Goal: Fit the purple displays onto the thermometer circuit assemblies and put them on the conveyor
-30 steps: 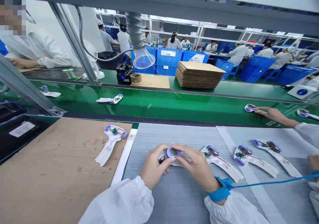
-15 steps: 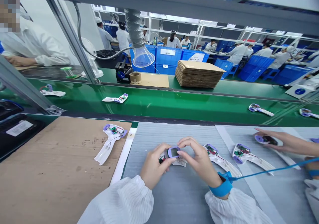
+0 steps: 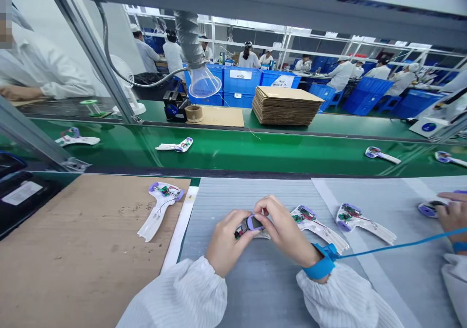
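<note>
Between my hands is a white handheld device half (image 3: 263, 234) with a purple-rimmed dark screen (image 3: 255, 222) at its head. My left hand (image 3: 226, 240) grips the head from the left, where some green and red parts show. My right hand (image 3: 282, 228) pinches the screen's rim from the right and wears a blue wrist strap (image 3: 321, 264) with a cord. Just right of my hands lies an open white shell (image 3: 323, 230) with wired boards, and a similar shell (image 3: 365, 223) is beyond it.
Another open shell (image 3: 159, 211) rests on the cardboard sheet (image 3: 91, 255) at left. Several shells are on the green belt (image 3: 255, 150). A co-worker's hand (image 3: 452, 218) is at the right edge. Stacked cardboard (image 3: 286, 105) and a clear funnel hood (image 3: 205, 82) stand behind.
My right hand has tilted slightly over the screen, while both hands keep their hold. The co-worker's hand has moved right with a shell. Belt shells at left have shifted slightly right.
</note>
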### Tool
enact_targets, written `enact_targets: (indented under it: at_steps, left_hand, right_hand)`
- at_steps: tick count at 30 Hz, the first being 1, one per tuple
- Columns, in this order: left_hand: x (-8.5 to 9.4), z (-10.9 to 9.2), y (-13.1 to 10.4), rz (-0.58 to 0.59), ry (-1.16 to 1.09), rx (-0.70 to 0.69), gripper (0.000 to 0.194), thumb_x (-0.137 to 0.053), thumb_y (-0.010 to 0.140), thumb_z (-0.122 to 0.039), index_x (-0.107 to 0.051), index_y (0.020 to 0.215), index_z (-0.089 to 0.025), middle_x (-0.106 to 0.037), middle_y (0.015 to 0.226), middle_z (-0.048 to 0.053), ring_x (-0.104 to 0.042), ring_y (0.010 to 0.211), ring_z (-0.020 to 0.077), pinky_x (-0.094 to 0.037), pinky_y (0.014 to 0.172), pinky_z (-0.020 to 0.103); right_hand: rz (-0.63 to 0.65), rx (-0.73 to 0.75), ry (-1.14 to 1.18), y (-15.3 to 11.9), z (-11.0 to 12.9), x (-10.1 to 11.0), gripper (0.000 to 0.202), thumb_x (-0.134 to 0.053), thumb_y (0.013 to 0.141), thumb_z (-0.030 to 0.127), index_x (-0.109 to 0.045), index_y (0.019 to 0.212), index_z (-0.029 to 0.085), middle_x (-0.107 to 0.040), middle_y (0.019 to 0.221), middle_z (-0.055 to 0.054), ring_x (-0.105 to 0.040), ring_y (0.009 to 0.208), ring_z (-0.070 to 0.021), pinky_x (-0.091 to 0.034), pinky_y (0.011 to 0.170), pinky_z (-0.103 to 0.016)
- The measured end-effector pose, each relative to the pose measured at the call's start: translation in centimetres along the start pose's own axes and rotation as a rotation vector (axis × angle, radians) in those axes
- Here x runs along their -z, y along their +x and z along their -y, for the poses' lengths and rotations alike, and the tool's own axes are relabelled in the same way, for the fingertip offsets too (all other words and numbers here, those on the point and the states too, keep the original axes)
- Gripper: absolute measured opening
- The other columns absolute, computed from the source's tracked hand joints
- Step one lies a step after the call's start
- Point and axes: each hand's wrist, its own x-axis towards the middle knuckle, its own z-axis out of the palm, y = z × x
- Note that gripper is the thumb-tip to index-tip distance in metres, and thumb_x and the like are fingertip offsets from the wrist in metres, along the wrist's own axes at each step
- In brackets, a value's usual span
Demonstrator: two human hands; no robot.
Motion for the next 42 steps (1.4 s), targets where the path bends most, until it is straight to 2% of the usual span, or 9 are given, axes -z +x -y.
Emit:
enact_targets:
  at_steps: [9,11,13,16,21,27,32,37,42]
  left_hand:
    - [-0.1,0.3,0.1,-0.115,-0.155,0.190,0.017,-0.056,0.080,-0.035,-0.053,0.091,-0.022,-0.058,0.079,-0.002,-0.054,0.049,0.0098,-0.044,0.045,0.021]
    - [-0.1,0.5,0.1,-0.178,-0.119,0.160,0.016,-0.056,0.080,-0.032,-0.053,0.092,-0.022,-0.059,0.083,-0.001,-0.057,0.056,0.0118,-0.046,0.052,0.023]
    - [-0.1,0.7,0.2,-0.260,-0.040,0.091,0.014,-0.055,0.080,-0.028,-0.053,0.092,-0.021,-0.059,0.087,0.001,-0.058,0.072,0.0156,-0.047,0.065,0.027]
    - [-0.1,0.8,0.3,-0.352,0.059,-0.007,0.015,-0.055,0.078,-0.019,-0.054,0.093,-0.021,-0.056,0.091,0.003,-0.054,0.088,0.0192,-0.043,0.076,0.030]
    - [-0.7,0.8,0.1,-0.366,0.074,-0.045,0.017,-0.051,0.080,-0.017,-0.052,0.097,-0.021,-0.050,0.094,0.003,-0.052,0.089,0.0182,-0.041,0.077,0.030]
    - [-1.3,1.1,-0.1,-0.389,0.047,-0.035,0.020,-0.045,0.081,-0.012,-0.048,0.099,-0.021,-0.048,0.094,0.003,-0.049,0.091,0.0175,-0.040,0.078,0.030]
    - [-1.5,1.2,-0.1,-0.427,-0.024,-0.053,0.023,-0.045,0.081,-0.012,-0.048,0.101,-0.022,-0.049,0.098,0.004,-0.049,0.094,0.0181,-0.039,0.081,0.031]
    - [-1.4,1.5,0.2,-0.409,-0.277,0.098,0.040,-0.057,0.072,-0.013,-0.044,0.110,-0.020,-0.052,0.106,0.007,-0.051,0.099,0.0207,-0.040,0.086,0.034]
    - [-0.8,1.2,0.1,-0.470,-0.080,-0.028,0.047,-0.068,0.065,-0.014,-0.049,0.106,-0.021,-0.047,0.102,0.004,-0.050,0.097,0.0204,-0.042,0.083,0.034]
  right_hand:
    - [0.034,0.005,0.048,-0.8,0.5,-0.9,0.010,-0.037,0.089,0.012,-0.043,0.087,0.020,-0.049,0.082,-0.003,-0.045,0.076,-0.0166,-0.037,0.068,-0.030]
    - [-0.009,-0.030,0.078,-0.7,0.4,-1.2,0.009,-0.039,0.089,0.013,-0.044,0.087,0.020,-0.049,0.082,-0.003,-0.045,0.076,-0.0163,-0.038,0.068,-0.030]
    - [-0.136,-0.101,0.101,-0.5,0.5,-1.8,0.006,-0.046,0.086,0.016,-0.044,0.089,0.020,-0.049,0.085,-0.003,-0.046,0.078,-0.0163,-0.040,0.069,-0.030]
    - [-0.287,-0.202,0.127,0.0,0.7,-3.2,0.024,-0.059,0.077,0.020,-0.042,0.094,0.020,-0.049,0.094,-0.005,-0.049,0.085,-0.0177,-0.043,0.074,-0.032]
    - [-0.373,-0.287,0.164,0.5,1.3,-5.0,0.030,-0.063,0.070,0.018,-0.040,0.090,0.020,-0.050,0.097,-0.005,-0.051,0.090,-0.0186,-0.044,0.077,-0.033]
    - [-0.411,-0.426,0.304,0.6,1.1,-5.0,0.029,-0.064,0.070,0.023,-0.040,0.087,0.021,-0.056,0.098,-0.004,-0.054,0.095,-0.0201,-0.040,0.081,-0.036]
    - [-0.430,-0.399,0.342,0.5,1.3,-4.8,0.030,-0.064,0.070,0.021,-0.039,0.087,0.021,-0.057,0.100,-0.004,-0.053,0.098,-0.0209,-0.039,0.081,-0.036]
    - [-0.424,-0.195,0.342,0.2,2.0,-4.6,0.032,-0.062,0.069,0.012,-0.038,0.088,0.021,-0.051,0.098,-0.004,-0.050,0.101,-0.0198,-0.040,0.084,-0.035]
    - [-0.309,-0.195,0.281,0.2,2.5,-3.8,0.031,-0.062,0.067,0.012,-0.039,0.086,0.021,-0.050,0.092,-0.003,-0.049,0.084,-0.0167,-0.041,0.073,-0.031]
